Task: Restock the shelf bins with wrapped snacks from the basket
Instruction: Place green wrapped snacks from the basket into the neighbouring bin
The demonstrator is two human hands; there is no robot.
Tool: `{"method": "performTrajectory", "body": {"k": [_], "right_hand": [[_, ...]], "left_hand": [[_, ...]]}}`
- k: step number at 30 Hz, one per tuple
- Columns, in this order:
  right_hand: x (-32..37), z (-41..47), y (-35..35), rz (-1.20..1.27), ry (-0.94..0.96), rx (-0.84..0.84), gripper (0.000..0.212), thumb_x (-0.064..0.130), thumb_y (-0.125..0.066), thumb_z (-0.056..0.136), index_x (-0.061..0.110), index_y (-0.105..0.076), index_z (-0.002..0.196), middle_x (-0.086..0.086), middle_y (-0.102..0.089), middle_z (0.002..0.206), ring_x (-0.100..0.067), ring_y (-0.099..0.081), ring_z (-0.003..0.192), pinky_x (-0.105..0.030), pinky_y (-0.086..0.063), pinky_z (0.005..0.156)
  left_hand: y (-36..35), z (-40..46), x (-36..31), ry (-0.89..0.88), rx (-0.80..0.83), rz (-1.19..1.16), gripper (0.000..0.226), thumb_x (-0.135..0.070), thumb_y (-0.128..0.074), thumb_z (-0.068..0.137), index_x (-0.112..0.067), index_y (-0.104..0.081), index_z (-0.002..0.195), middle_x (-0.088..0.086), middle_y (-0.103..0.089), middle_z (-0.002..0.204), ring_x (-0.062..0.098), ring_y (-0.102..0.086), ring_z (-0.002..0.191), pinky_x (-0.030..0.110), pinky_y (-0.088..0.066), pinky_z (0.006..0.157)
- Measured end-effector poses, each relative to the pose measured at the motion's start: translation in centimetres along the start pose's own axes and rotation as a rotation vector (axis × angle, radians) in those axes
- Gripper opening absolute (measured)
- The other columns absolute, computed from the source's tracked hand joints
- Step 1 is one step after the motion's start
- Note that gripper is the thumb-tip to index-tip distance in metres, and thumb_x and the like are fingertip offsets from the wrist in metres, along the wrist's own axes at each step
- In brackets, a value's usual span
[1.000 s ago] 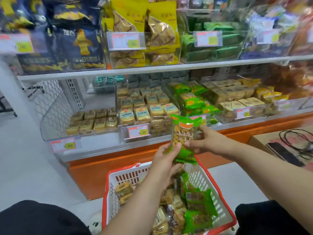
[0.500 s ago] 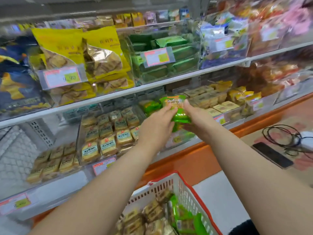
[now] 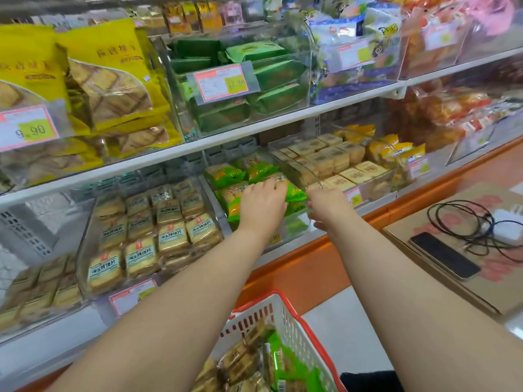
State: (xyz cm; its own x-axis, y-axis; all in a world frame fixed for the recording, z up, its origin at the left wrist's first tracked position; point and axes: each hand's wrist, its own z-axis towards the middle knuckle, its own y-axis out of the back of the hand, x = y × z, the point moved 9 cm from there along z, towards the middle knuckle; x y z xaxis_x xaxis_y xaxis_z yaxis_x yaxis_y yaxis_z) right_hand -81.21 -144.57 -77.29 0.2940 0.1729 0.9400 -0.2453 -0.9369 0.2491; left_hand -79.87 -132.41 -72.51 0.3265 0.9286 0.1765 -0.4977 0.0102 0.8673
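A clear shelf bin [image 3: 295, 228] on the lower shelf holds several green wrapped snacks [image 3: 226, 174]. My left hand [image 3: 262, 206] lies over them, fingers stretched onto a green packet [image 3: 295, 193] at the bin's front right. My right hand [image 3: 325, 206] is just right of that packet at the bin's front corner, fingers loosely curled with nothing clearly in them. The red and white basket [image 3: 286, 304] stands below between my arms, filled with several brown and green wrapped snacks [image 3: 254, 359].
The bin to the left holds yellow toast packets [image 3: 158, 230]; the one to the right holds beige square packs [image 3: 334, 159]. At the right, a cardboard box [image 3: 424, 281] carries a phone [image 3: 445, 255], black cables [image 3: 464, 222] and a white charger [image 3: 506, 224]. The upper shelf edge [image 3: 254, 128] overhangs the bins.
Both hands lifted the green packet from above the basket to the shelf and lowered it into the green bin. The right hand has come off it and drawn back slightly.
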Motion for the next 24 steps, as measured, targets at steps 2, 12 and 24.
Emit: {"method": "performTrajectory", "body": {"k": [2, 12, 24], "right_hand": [[-0.5, -0.2, 0.0, -0.056, -0.033, 0.008, 0.041, 0.024, -0.052, 0.085, 0.003, -0.056, 0.121, -0.016, -0.064, 0.108, -0.033, -0.064, 0.102, -0.044, -0.052, 0.086], [-0.7, -1.4, -1.5, -0.154, -0.045, 0.125, 0.03, 0.019, -0.049, 0.095, 0.0, -0.057, 0.117, -0.013, -0.064, 0.11, -0.028, -0.064, 0.097, -0.038, -0.05, 0.085], [-5.5, -11.1, -9.6, -0.616, 0.089, 0.584, 0.017, 0.017, -0.05, 0.098, 0.009, -0.063, 0.106, -0.009, -0.066, 0.1, -0.022, -0.063, 0.082, -0.028, -0.047, 0.068]], "left_hand": [[-0.6, 0.1, 0.0, 0.014, 0.001, -0.007, 0.034, -0.032, -0.066, 0.088, -0.012, -0.06, 0.115, 0.008, -0.064, 0.112, 0.031, -0.061, 0.102, 0.04, -0.046, 0.082], [-0.3, -0.6, 0.7, 0.059, 0.051, -0.216, 0.054, -0.038, -0.059, 0.094, -0.021, -0.043, 0.142, 0.003, -0.047, 0.14, 0.024, -0.043, 0.129, 0.037, -0.037, 0.104], [1.5, -17.2, 3.1, 0.178, -0.112, -0.536, 0.027, -0.018, -0.06, 0.09, -0.016, -0.063, 0.117, 0.001, -0.06, 0.12, 0.02, -0.047, 0.118, 0.03, -0.034, 0.099]]}}
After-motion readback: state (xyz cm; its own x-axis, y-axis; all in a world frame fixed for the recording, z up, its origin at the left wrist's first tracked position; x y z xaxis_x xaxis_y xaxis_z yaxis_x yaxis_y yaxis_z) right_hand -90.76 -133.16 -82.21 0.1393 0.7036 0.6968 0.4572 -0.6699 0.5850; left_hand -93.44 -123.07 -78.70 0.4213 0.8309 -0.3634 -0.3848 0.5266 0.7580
